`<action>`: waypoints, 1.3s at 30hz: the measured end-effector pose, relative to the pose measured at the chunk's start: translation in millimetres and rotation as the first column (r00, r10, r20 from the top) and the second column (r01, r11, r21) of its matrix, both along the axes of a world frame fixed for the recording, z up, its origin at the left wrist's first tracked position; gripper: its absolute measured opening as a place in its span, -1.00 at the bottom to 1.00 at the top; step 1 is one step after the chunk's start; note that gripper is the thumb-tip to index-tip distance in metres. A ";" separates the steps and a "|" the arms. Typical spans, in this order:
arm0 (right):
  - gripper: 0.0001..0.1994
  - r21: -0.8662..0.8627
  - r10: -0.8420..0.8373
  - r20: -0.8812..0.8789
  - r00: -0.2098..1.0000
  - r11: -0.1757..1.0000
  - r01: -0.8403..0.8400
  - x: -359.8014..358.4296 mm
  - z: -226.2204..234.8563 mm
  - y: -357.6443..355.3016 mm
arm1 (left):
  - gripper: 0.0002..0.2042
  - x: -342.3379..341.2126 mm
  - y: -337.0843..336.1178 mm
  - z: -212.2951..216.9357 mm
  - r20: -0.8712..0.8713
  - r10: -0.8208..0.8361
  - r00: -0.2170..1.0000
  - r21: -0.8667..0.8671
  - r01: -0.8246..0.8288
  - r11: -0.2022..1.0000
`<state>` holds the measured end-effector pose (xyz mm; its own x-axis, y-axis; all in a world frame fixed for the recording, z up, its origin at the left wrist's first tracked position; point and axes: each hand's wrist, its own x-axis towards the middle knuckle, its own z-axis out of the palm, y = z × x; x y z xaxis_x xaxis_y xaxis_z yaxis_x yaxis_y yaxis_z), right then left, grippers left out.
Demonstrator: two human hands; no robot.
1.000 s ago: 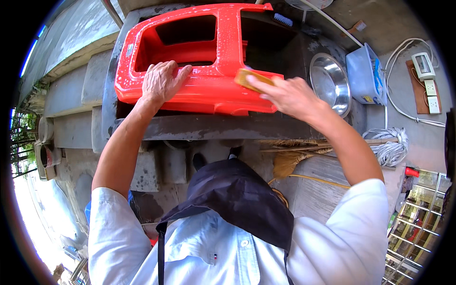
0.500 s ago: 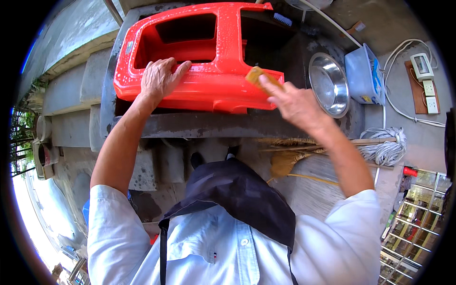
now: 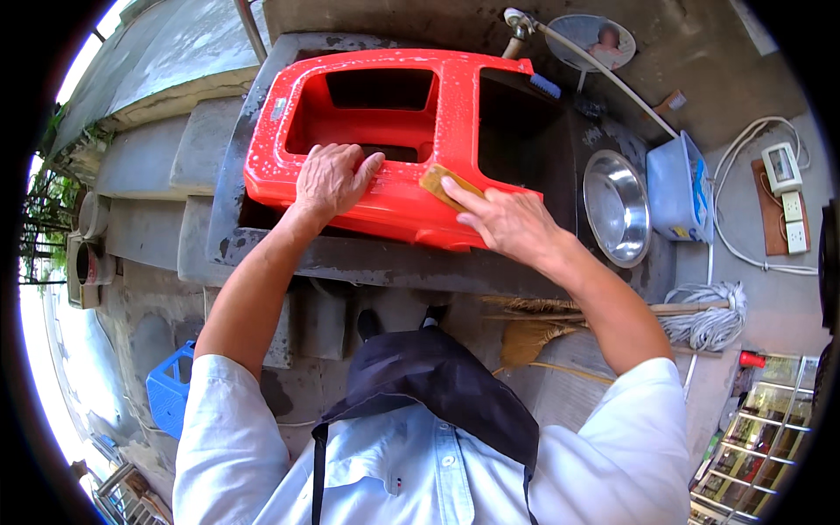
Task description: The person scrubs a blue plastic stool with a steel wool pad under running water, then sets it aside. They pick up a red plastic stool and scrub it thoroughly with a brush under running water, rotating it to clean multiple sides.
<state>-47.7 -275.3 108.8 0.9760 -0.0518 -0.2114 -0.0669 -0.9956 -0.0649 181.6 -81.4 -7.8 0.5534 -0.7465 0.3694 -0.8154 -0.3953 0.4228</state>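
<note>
At 8 o'clock from centre, low on the ground, a blue crate [image 3: 168,398] stands beside the concrete base. At 10 o'clock a grey concrete sink [image 3: 229,206] holds a red plastic stool [image 3: 385,188], which lies on its side across the basin with its underside openings facing up; its surface is dotted with water drops or suds. Left hand [image 3: 328,179] rests flat on the stool's near side wall, at about 11 o'clock from centre, fingers spread and curled over the upper edge of that wall, gripping the stool and holding nothing else. Just right of it, near 12 o'clock, a yellow sponge [image 3: 437,182] lies pressed against the same red wall. Right hand [image 3: 503,223] sits at 1 o'clock, fingers extended and narrow, fingertips pinning the sponge to the stool; thumb position cannot be told. At the stool's far right corner, 1 o'clock and higher, a blue-bristled brush [image 3: 545,86] lies at the sink rim, below a tap [image 3: 516,22] with a hose running off to the right. At 2 o'clock a steel bowl [image 3: 615,207] rests tilted on the sink ledge, with a pale blue plastic tub [image 3: 678,188] just beside it. At 3 to 4 o'clock a mop [image 3: 709,324] and a straw broom [image 3: 534,337] lie on the floor.
</note>
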 end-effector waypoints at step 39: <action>-0.47 0.361 0.105 -0.187 0.977 0.932 -0.031 290.6 -11.2 -128.9 | -0.64 -3.2 1.6 18.1 0.012 0.028 1.000 -0.040 -0.027 0.999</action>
